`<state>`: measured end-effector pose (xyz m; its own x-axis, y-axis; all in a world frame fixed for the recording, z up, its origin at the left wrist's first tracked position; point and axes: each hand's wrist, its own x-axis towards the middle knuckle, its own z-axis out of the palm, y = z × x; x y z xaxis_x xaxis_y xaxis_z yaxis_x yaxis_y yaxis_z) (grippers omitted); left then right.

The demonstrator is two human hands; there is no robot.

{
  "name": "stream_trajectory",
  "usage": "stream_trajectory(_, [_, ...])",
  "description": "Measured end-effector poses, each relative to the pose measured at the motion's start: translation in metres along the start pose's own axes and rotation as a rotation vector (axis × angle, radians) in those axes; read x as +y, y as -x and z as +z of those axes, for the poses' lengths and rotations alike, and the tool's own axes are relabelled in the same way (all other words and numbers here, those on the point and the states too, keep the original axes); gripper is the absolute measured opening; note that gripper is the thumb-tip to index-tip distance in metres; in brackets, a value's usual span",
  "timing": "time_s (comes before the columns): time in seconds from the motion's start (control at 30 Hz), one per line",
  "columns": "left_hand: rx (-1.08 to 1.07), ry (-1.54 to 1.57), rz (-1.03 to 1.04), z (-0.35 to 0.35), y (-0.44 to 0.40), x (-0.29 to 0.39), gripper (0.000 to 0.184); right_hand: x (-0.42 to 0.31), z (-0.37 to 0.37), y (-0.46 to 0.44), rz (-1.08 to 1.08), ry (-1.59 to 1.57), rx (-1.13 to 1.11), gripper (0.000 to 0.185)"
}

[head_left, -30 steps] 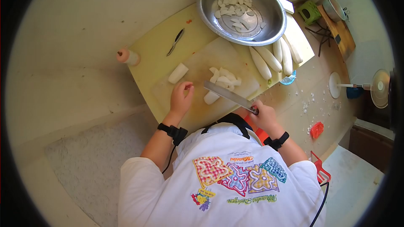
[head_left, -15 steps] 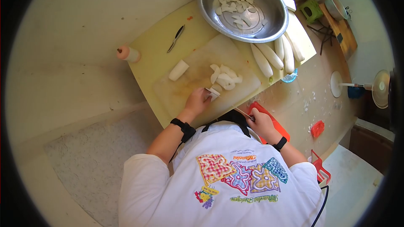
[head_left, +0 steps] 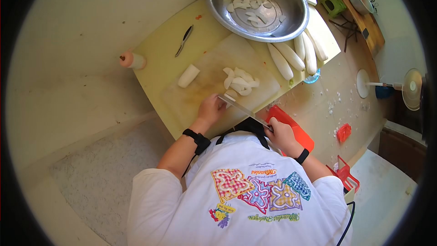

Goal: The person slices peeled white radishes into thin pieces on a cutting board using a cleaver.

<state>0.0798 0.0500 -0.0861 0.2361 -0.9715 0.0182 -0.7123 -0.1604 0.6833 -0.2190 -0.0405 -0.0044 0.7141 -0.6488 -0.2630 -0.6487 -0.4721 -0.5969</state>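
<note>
The right hand is wrapped around the knife handle just off the table's near edge. The left hand, fingers curled, rests near that edge, by the blade's tip; a slip could nick its fingertips. White slices lie just beyond. Whether the left hand grips anything is hidden.
</note>
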Motion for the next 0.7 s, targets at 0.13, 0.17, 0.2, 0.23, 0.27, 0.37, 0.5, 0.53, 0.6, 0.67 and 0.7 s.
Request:
stream_trajectory(0.13, [-0.033,-0.022,-0.029,-0.003,-0.001,0.001,0.019,0.000,0.003,0.001,0.005,-0.003,-0.012,0.021])
stream_trajectory(0.17, [-0.032,-0.029,-0.011,-0.003,-0.001,0.001,0.020,0.000,0.003,0.001,0.008,-0.004,-0.013,0.021])
stream_trajectory(0.2, [-0.033,-0.028,-0.012,-0.003,-0.002,0.001,0.020,0.000,0.003,0.001,0.016,-0.008,-0.016,0.021])
stream_trajectory(0.23, [-0.051,-0.028,-0.025,-0.006,-0.003,0.004,0.019,-0.001,0.004,0.001,0.025,-0.012,-0.019,0.022])
stream_trajectory(0.27, [-0.069,-0.028,-0.038,-0.007,-0.004,0.006,0.019,-0.001,0.004,0.001,0.025,-0.012,-0.020,0.022])
stream_trajectory(0.37, [0.001,-0.031,-0.009,-0.003,-0.003,0.005,0.011,-0.001,0.004,0.000,0.034,-0.012,-0.033,0.022])
stream_trajectory(0.5, [-0.031,-0.046,0.002,-0.003,-0.004,0.003,0.011,-0.008,0.004,0.000,0.087,-0.024,-0.074,0.022])
stream_trajectory(0.53, [-0.034,-0.053,-0.010,-0.004,-0.004,0.005,0.011,-0.011,0.003,-0.001,0.120,-0.014,-0.097,0.023])
stream_trajectory(0.6, [-0.038,-0.060,-0.022,-0.004,-0.005,0.005,0.011,-0.013,0.006,-0.001,0.127,0.000,-0.125,0.024])
stream_trajectory(0.67, [-0.022,-0.044,-0.014,-0.004,-0.005,0.004,0.010,-0.017,0.004,-0.004,0.133,0.010,-0.155,0.025])
stream_trajectory(0.7, [-0.024,-0.046,-0.016,-0.004,-0.005,0.004,0.010,-0.019,0.000,-0.006,0.141,0.023,-0.186,0.026])
